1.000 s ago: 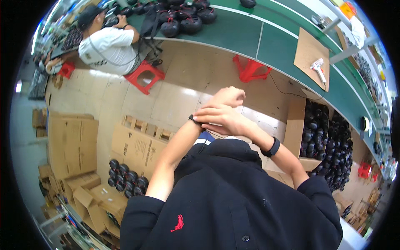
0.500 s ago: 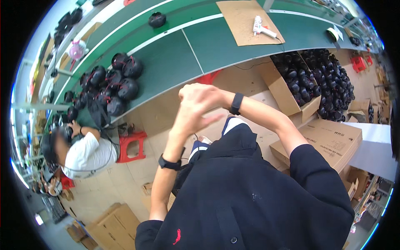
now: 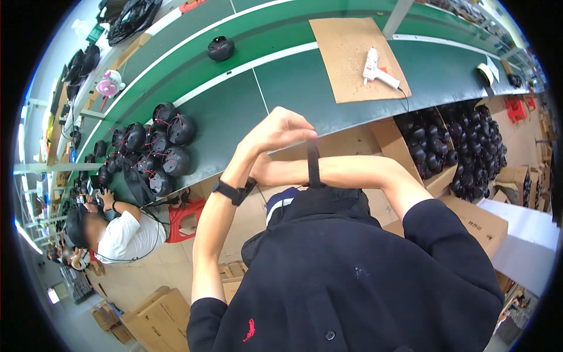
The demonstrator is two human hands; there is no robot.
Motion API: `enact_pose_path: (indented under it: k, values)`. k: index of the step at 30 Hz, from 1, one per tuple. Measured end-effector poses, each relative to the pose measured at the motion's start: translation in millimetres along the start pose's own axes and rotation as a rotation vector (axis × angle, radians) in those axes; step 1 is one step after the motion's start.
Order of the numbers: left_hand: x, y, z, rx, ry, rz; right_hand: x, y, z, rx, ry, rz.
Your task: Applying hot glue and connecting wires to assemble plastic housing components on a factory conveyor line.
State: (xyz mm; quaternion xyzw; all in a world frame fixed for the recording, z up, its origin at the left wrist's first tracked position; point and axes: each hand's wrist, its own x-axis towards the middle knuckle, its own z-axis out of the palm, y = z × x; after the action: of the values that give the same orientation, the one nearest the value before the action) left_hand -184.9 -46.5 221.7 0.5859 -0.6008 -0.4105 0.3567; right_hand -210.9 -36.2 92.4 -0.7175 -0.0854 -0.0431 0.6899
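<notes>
My left hand (image 3: 280, 130) pinches the end of a black wrist strap (image 3: 314, 167) between thumb and fingers and holds it up. The strap lies around my right wrist, its raised end slightly blurred. My right hand (image 3: 265, 170) is bent in behind my left wrist, so its fingers are mostly hidden. Around my left wrist sits another black band (image 3: 233, 191) with a small dark block on it. Both forearms are held in front of my body, just short of the green workbench (image 3: 234, 102).
On the bench lie a white glue gun (image 3: 377, 69) on a cardboard sheet (image 3: 340, 44) and several black round housings (image 3: 176, 130). A carton (image 3: 431, 141) of similar black parts stands beneath, to the right. A co-worker (image 3: 129, 234) sits at left near a red stool (image 3: 186, 220).
My left hand has risen from over my right hand and now pulls up the right wrist strap's end. My right forearm has dropped lower. The view has tilted towards the bench.
</notes>
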Motion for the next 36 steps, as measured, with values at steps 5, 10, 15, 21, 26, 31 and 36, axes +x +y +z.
enact_pose_path:
  k: [5, 10, 15, 21, 26, 31, 36]
  values:
    - [20, -20, -15, 0.084, 0.356, -0.125, -6, 5, -29, 0.067, -0.056, 0.104]
    - [-1, -3, 5, 0.281, 0.349, 0.33, -27, 12, -88, 0.121, -0.056, 0.198]
    - [-22, -26, 10, 0.489, 0.345, 0.494, -8, 8, -94, 0.163, -0.031, 0.308]
    - [-22, -18, -3, 0.722, 0.334, 0.399, 68, 5, -104, 0.189, -0.053, 0.428]
    - [-45, -31, 8, 0.481, 0.528, 0.131, 98, -12, -134, 0.776, 0.625, 0.361]
    - [-26, -38, 14, 0.289, 0.493, 0.02, 108, -10, -171, 1.07, 0.858, 0.255]
    - [-10, -39, 21, 0.308, 0.596, 0.094, 107, -14, -194, 1.116, 1.002, 0.151]
